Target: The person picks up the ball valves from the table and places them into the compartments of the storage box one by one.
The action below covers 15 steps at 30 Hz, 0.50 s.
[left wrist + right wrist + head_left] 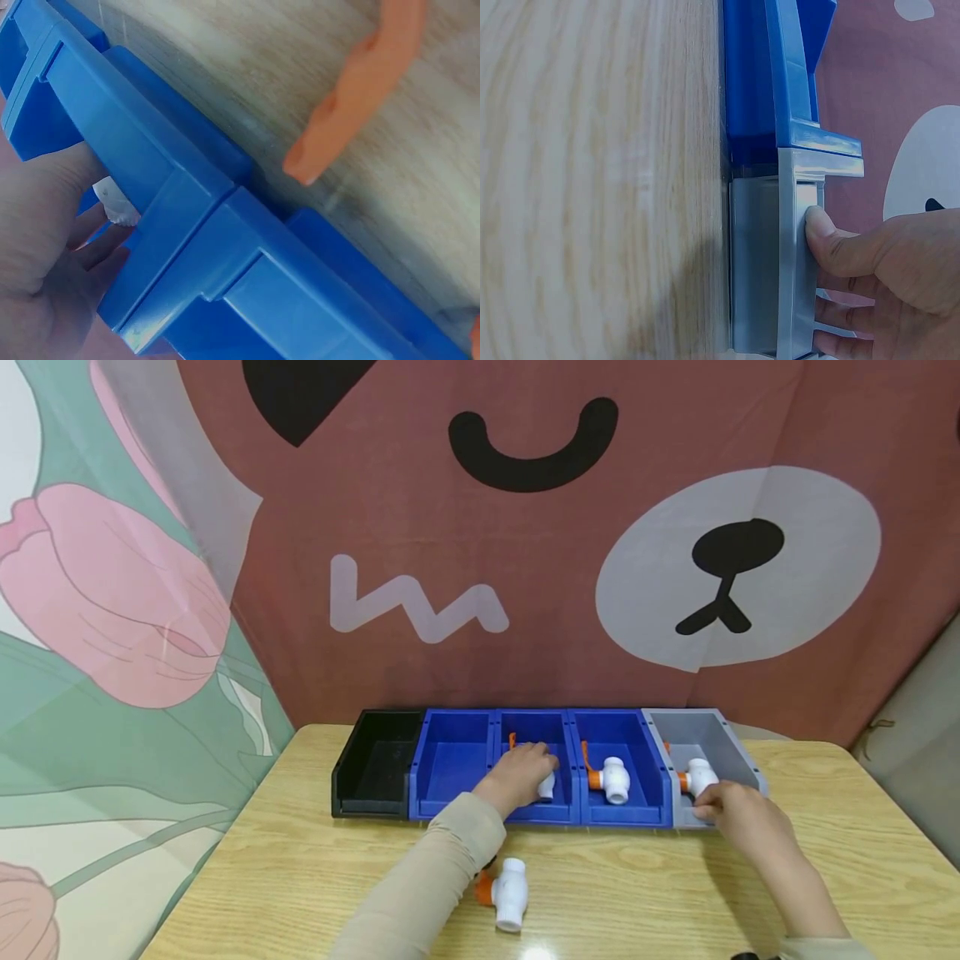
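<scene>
My left hand (523, 772) reaches into the middle blue bin (536, 815), its fingers curled about a white ball valve (547, 787) with an orange handle. In the left wrist view, only a white end of that valve shows beside the fingers (97, 244). At the far right, my right hand (753, 822) grips the front wall of the grey bin (784, 277), thumb outside and fingers over the rim. Another white ball valve (701, 774) lies inside that bin, close to the fingertips. A similar valve (617, 780) rests in the right blue bin (626, 815).
On the wooden table (637, 893), a loose ball valve (512, 895) with an orange part lies before the bins, beside my left sleeve (427, 877). A left blue bin (457, 752) and a black bin (378, 768) complete the row. A printed cloth (525, 543) hangs behind.
</scene>
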Tool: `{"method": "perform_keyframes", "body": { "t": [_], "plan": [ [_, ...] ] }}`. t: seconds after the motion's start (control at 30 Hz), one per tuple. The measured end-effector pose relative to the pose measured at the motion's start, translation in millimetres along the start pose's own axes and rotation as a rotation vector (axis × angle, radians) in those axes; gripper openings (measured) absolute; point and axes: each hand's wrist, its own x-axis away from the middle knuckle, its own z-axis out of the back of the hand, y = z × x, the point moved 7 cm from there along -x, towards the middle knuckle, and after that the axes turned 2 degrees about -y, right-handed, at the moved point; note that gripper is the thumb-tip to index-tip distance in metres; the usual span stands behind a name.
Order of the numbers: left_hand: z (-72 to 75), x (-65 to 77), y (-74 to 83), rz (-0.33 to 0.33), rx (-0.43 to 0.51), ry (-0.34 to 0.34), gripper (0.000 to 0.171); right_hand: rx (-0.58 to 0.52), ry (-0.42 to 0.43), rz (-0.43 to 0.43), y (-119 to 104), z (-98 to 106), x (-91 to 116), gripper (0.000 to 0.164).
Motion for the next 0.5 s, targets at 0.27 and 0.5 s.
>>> {"method": "perform_keyframes", "body": {
  "t": [0.27, 0.5],
  "plan": [
    [-3.3, 0.0, -1.4, 0.016, 0.016, -0.030, 0.039, -0.003, -0.002, -0.002, 0.2, -0.7, -0.3, 0.008],
    [-1.6, 0.0, -1.5, 0.009, 0.016, -0.026, 0.038, -0.002, 0.003, -0.003, 0.7, -0.4, -0.2, 0.008]
  ]
}}
